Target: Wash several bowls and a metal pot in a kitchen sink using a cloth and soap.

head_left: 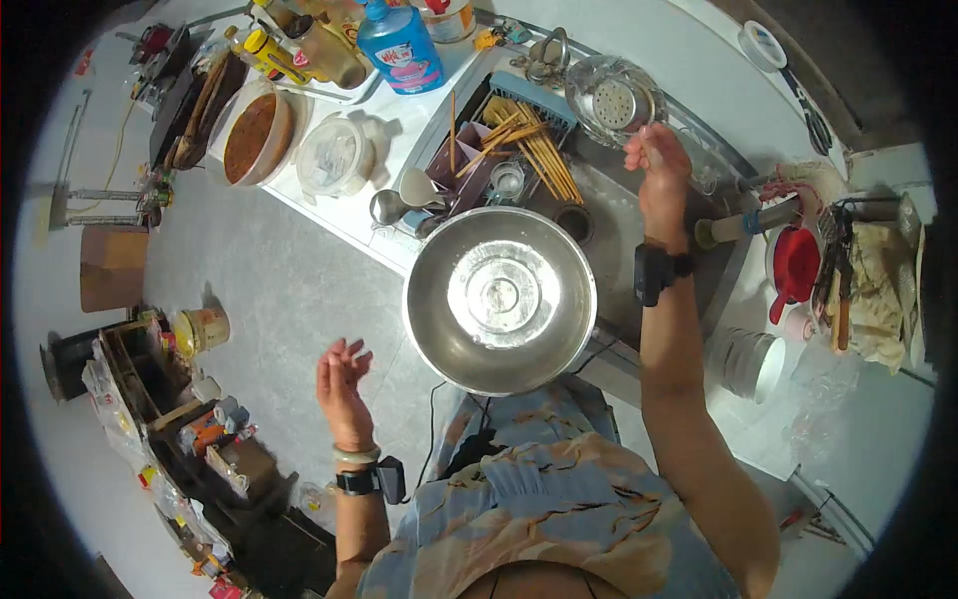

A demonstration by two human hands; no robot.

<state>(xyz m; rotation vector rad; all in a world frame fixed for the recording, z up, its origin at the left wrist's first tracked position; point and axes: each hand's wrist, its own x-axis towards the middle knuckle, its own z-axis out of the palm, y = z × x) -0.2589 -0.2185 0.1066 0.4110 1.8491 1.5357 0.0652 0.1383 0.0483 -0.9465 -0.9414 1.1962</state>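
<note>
A wide stainless steel bowl (pixel 503 299), its inside bare, rests at the near edge of the sink in front of my body. My left hand (pixel 343 389) hangs over the floor to the left of the bowl, fingers apart and holding nothing. Up at the right, my right hand (pixel 658 153) has its fingers curled beside a clear glass bowl with a perforated metal cup (pixel 615 105); whether it holds anything small I cannot tell. Wooden chopsticks (pixel 550 161) lie over a utensil holder in the sink, next to a ladle (pixel 388 207) and a pale spoon (pixel 419 187).
On the counter left of the sink stand a lidded plastic container (pixel 334 157), a tub of reddish-brown food (pixel 258 138) and a blue pump bottle (pixel 400 49). A faucet (pixel 550 56) rises behind the sink. To the right are a red ladle (pixel 795 266) and stacked white bowls (pixel 748 365).
</note>
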